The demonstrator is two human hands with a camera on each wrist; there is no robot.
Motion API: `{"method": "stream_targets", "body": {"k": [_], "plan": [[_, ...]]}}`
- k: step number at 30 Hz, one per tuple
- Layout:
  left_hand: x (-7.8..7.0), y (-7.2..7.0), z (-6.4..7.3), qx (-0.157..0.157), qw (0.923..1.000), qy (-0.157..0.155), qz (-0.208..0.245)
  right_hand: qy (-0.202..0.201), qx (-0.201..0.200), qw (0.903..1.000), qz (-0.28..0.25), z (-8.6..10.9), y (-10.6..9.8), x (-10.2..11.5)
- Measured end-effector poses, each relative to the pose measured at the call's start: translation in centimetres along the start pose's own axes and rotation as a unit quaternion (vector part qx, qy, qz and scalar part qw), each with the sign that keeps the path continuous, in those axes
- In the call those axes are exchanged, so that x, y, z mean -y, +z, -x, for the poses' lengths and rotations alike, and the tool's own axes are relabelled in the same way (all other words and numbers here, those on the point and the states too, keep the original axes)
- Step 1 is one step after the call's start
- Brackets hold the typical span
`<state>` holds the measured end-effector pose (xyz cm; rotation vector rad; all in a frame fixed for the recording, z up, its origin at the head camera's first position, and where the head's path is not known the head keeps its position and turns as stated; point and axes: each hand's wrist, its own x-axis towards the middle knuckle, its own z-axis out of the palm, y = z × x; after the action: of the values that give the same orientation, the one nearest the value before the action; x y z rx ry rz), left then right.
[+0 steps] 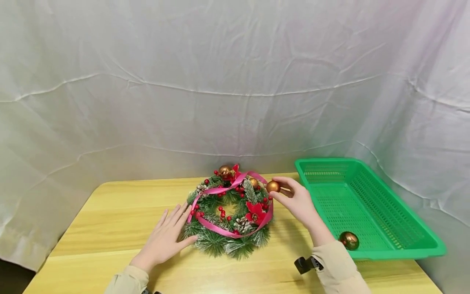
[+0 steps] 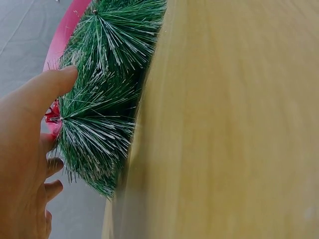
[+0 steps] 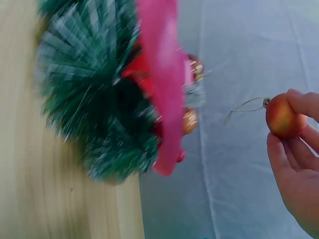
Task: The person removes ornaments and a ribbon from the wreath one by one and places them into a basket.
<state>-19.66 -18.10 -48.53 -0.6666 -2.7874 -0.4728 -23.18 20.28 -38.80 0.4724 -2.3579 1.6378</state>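
A green Christmas wreath (image 1: 211, 241) with frosted tips lies on the table, decked with red berries, red flowers, pine cones and gold balls. A pink ribbon (image 1: 220, 230) loops loosely over it. My right hand (image 1: 299, 200) pinches a copper-gold bauble (image 1: 273, 186) between thumb and fingers at the wreath's right side. In the right wrist view a thin gold loop trails from the bauble's (image 3: 285, 117) cap. On the wreath's left edge rests my left hand (image 1: 167, 237), its fingers extended and thumb apart; the left wrist view shows that thumb over the green needles (image 2: 99, 134).
A green plastic basket (image 1: 400, 255) with perforated walls stands at the right of the wooden table (image 1: 110, 220). Inside its near left corner lies a shiny brown bauble (image 1: 349, 240). Pale grey cloth (image 1: 220, 122) hangs behind the table and along its sides.
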Motion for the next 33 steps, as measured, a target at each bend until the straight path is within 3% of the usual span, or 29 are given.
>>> {"method": "stream_targets", "body": {"k": [4, 14, 25, 33], "plan": [[-0.1, 0.0, 0.0, 0.004, 1.0, -0.003, 0.002, 0.018, 0.007, 0.9992, -0.034, 0.9, -1.2, 0.8], [0.1, 0.2, 0.1, 0.006, 0.9999, -0.008, 0.002, 0.027, 0.002, 0.9995, -0.018, 3.3, -4.3, 1.2], [-0.2, 0.0, 0.1, -0.01, 0.9999, 0.001, 0.008, 0.032, -0.019, 0.9981, 0.048, 5.6, -8.7, -0.1], [0.1, 0.1, 0.0, 0.014, 0.9998, -0.013, 0.006, 0.051, -0.015, 0.9933, 0.103, 6.3, -11.3, -0.2]]}}
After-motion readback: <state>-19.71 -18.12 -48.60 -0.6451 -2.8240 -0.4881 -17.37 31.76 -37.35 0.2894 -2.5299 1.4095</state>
